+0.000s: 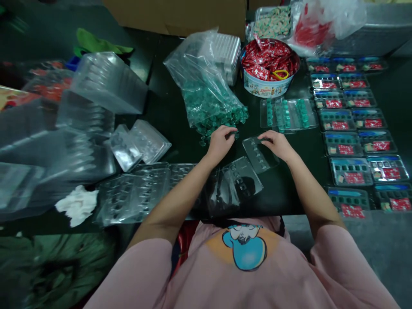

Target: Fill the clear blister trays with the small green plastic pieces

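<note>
My left hand (pixel 221 143) is closed in a pinch at the near edge of a heap of small green translucent pieces (pixel 222 118). A green bit shows by its fingertips, but what they grip is partly hidden. The heap spills from a clear plastic bag (pixel 201 71). My right hand (pixel 276 146) reaches over a clear plastic blister tray (pixel 257 156), thumb and finger pinched together at its far edge. Whether they grip the tray or a small piece I cannot make out. Closer to my body lie more clear trays (pixel 240 180), overlapping.
Behind my right hand are trays with rows of green pieces (pixel 286 115). A round tin (pixel 267 88) holds red packets. Filled packs (pixel 346 150) stand in columns at right. Stacked clear trays (pixel 106 81) and a crumpled white tissue (pixel 77 205) occupy the left. A cardboard box (pixel 180 17) stands behind.
</note>
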Available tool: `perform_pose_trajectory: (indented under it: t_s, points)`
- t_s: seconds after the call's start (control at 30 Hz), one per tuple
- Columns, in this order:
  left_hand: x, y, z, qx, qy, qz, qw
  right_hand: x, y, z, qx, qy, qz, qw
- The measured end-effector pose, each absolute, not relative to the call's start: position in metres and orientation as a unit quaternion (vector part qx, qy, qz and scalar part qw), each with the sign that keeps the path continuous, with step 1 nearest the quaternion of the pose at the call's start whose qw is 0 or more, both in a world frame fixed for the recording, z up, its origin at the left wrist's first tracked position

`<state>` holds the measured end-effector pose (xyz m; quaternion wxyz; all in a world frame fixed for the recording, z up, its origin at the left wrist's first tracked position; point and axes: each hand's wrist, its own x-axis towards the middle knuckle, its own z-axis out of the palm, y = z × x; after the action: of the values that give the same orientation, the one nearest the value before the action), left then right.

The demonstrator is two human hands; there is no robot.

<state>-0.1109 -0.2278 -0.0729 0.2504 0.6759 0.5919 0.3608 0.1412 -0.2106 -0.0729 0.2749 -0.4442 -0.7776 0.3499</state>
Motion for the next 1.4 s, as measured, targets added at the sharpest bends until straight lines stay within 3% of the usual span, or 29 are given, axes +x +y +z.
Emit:
perform_pose_trajectory:
  t_s: [0.2,0.5,0.97,1.4]
  points:
    - [-0.106,-0.241,-0.073,0.479,0.578,0.467,0.467,0.118,-0.204,-0.073,-0.396,-0.837,0.292,0.239]
    - [-0.115,-0.251,-0.072,0.314,0.559,0.492,0.589,0.107,-0.191,-0.091,-0.375,-0.879,0.231,0.182]
    - [-0.118,-0.256,-0.074,0.275,0.548,0.498,0.613,0.094,-0.197,-0.081,-0.329,-0.900,0.244,0.151]
    - [-0.103,-0.252,-0.060,0.196,0.495,0.483,0.695,0.087,-0.202,-0.076,-0.379,-0.880,0.238,0.162]
